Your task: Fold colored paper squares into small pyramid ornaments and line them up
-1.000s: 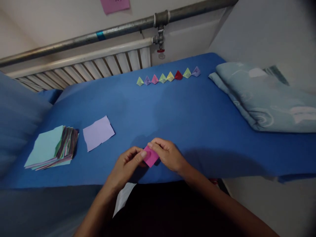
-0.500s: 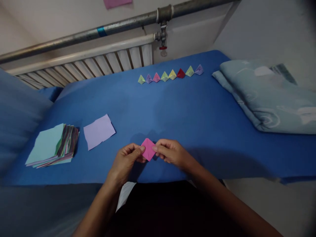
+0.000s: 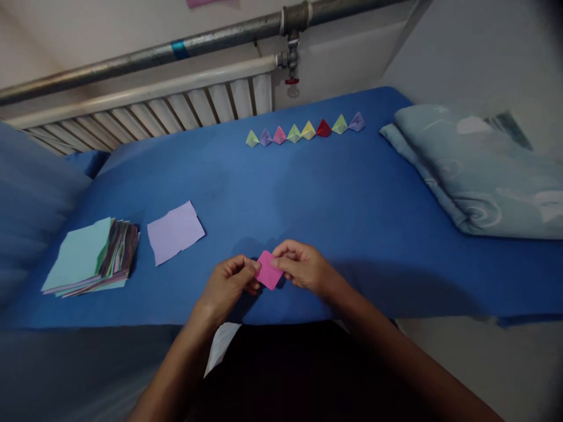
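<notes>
Both hands pinch a small folded pink paper (image 3: 268, 270) — the left hand (image 3: 229, 284) on its left edge, the right hand (image 3: 303, 268) on its right — holding it just above the near edge of the blue sheet (image 3: 281, 193), likely to steady a crease. To the left lie a loose lilac square (image 3: 175, 232) and a stack of coloured paper (image 3: 90, 257), within reach. Far off, a row of small folded shapes (image 3: 305, 130) sits in line — apparently finished pieces. A folded quilt (image 3: 479, 170) lies at right, with a radiator (image 3: 149, 114) and pipe (image 3: 176, 50) behind.
</notes>
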The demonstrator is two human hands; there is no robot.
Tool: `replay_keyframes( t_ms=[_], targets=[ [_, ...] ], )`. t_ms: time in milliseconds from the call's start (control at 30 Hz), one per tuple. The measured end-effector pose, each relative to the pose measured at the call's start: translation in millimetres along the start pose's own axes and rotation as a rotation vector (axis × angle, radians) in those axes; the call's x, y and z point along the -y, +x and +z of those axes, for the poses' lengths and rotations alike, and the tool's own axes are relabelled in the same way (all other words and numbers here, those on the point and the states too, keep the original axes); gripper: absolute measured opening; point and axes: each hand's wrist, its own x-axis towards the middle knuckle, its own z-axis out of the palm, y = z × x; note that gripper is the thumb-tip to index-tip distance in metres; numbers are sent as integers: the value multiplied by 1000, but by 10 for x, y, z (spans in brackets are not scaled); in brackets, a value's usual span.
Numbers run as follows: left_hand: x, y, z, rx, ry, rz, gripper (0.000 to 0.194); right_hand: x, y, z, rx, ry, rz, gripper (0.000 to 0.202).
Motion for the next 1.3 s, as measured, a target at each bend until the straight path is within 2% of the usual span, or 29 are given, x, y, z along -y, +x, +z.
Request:
replay_keyframes(
  t_ms=[133, 200, 267, 367, 433, 600, 733, 833, 1067, 1300],
  targets=[
    [48, 18, -22, -52, 254, 67, 26, -28, -13, 34, -81, -155, -62, 10],
    [78, 7, -28, -122, 407, 182, 16, -42, -30, 38, -84, -297, -106, 8],
    [100, -21, -29, -174, 534, 355, 8, -45, -48, 37, -67, -434, -155, 9],
    [135, -62, -22, -96, 623, 608, 17, -22, -70, 37, -45, -592, -221, 11],
    [173, -69, -17, -7, 649, 682, 23, 0, -79, 43, -33, -689, -260, 13],
    [296, -23, -16, -5, 688, 739, 29, 6, -118, 33, -30, -925, -333, 18],
    [352, 19, -21, -39, 730, 875, 32, -16, -169, -8, -10, -971, -372, 23],
    [381, 54, -20, -46, 775, 962, 31, -8, -189, -40, -2, -998, -382, 20],
    [391, 89, -13, -40, 871, 986, 30, 31, -177, -82, 40, -997, -330, 17],
    [315, 48, -43, 0, 1063, 959, 24, 53, -217, -151, 132, -989, -376, 22]
  ],
)
